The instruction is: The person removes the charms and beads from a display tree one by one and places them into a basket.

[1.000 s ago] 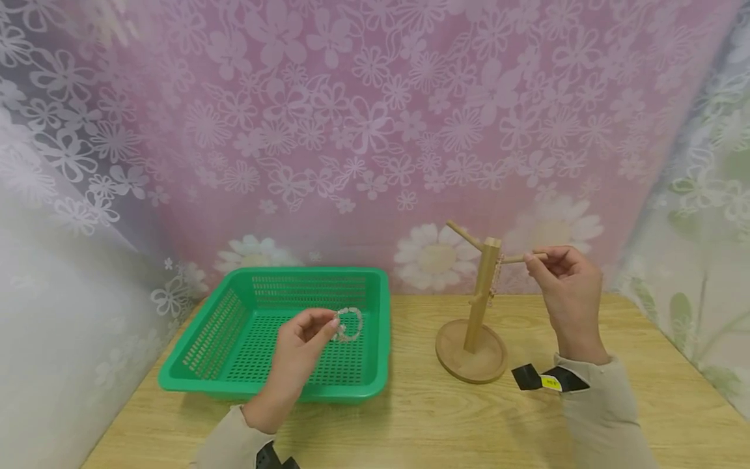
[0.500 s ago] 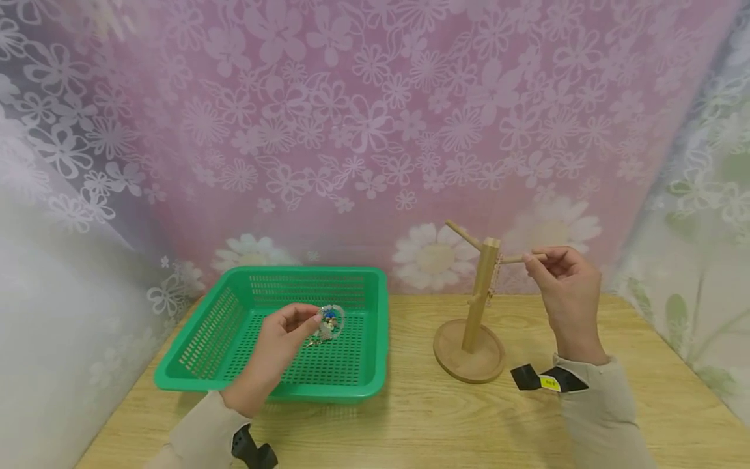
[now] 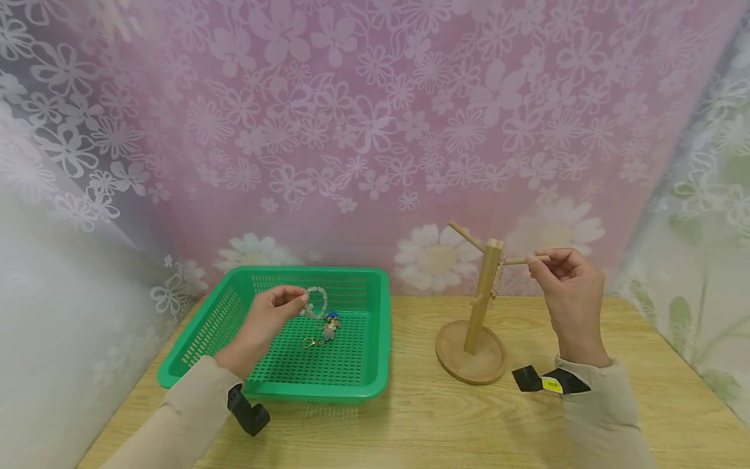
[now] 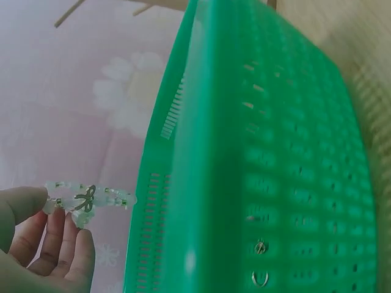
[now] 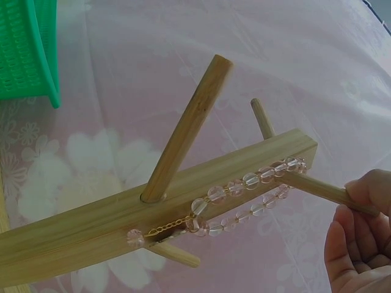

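Note:
My left hand pinches a clear beaded bracelet between thumb and fingers, above the green basket. A bow charm shows on that bracelet in the left wrist view. Below it, inside the basket, lies a keychain with a small blue-topped figure and a gold clasp. My right hand holds the end of a peg on the wooden stand. From this peg hangs a pink beaded bracelet with a gold chain, resting along the post.
The green basket stands on the left of the wood-grain table. Other pegs stick out of the stand's post, above its round base. A flowered curtain hangs behind.
My left hand has moved left and farther back over the basket, carrying the clear bracelet. The keychain in the basket has come into plain view. My right hand stays on the peg.

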A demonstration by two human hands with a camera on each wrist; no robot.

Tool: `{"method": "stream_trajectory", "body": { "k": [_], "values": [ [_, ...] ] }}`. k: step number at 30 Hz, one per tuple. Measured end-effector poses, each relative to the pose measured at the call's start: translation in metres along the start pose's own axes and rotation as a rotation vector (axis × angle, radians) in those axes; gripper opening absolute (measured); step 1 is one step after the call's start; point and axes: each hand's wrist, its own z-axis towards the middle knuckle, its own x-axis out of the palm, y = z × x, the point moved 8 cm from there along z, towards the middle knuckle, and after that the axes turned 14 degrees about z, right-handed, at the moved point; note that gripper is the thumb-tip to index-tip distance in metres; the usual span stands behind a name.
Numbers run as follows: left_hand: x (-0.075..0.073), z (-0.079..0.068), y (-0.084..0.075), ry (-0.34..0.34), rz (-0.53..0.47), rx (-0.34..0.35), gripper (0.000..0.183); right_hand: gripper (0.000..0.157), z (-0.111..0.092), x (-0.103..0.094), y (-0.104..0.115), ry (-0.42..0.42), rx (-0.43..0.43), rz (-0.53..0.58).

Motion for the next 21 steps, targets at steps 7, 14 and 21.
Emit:
{"method": "stream_trajectory", "body": {
  "k": [7,14,21],
  "values": [
    [-0.003,0.008,-0.002,0.011,0.035,0.023,0.026,0.010,0.001,-0.001,0.000,-0.007,-0.014,-0.016],
    [-0.002,0.018,-0.003,0.015,0.040,0.030,0.028,0.013,0.000,-0.002,0.000,-0.008,-0.001,-0.033],
    [-0.003,0.027,-0.002,0.003,0.050,0.025,0.030,0.012,0.000,-0.001,-0.001,-0.002,0.003,-0.057]
  ]
}}
